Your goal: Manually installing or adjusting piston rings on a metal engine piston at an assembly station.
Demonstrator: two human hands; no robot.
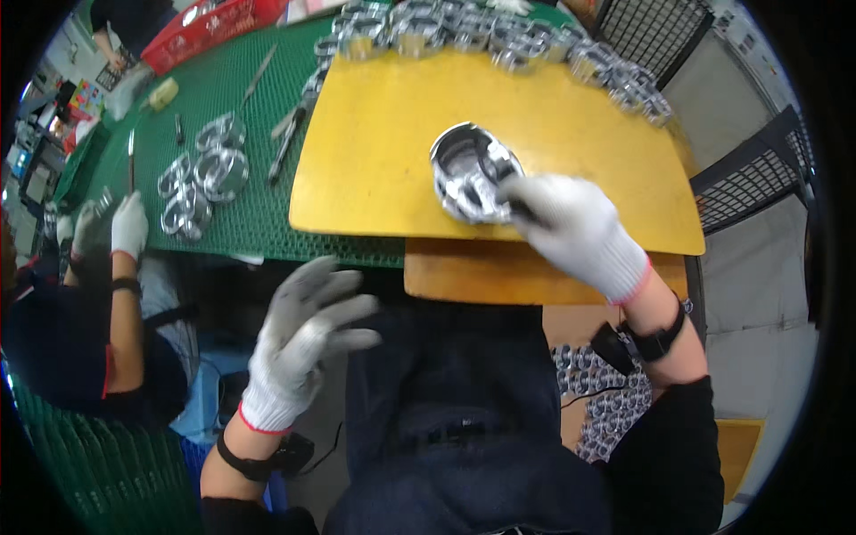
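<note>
A shiny chrome-like metal part (464, 192) with a wide round opening is near the front of the yellow board (374, 160). My right hand (571, 223), in a white knit glove, is closed at the right side of this part and grips it there. The fingertips are smeared by motion and partly hidden. Off the board, to the left and nearer my lap, my gloved left hand (308, 330) hangs in the air with fingers spread and nothing in them.
Several similar metal parts (419, 31) line the board's far edge. More such parts (209, 174) lie on the green mat (259, 192) at left, near a slim tool (283, 152). A red crate (209, 31) stands far left. A co-worker's gloved hand (129, 227) is at the left.
</note>
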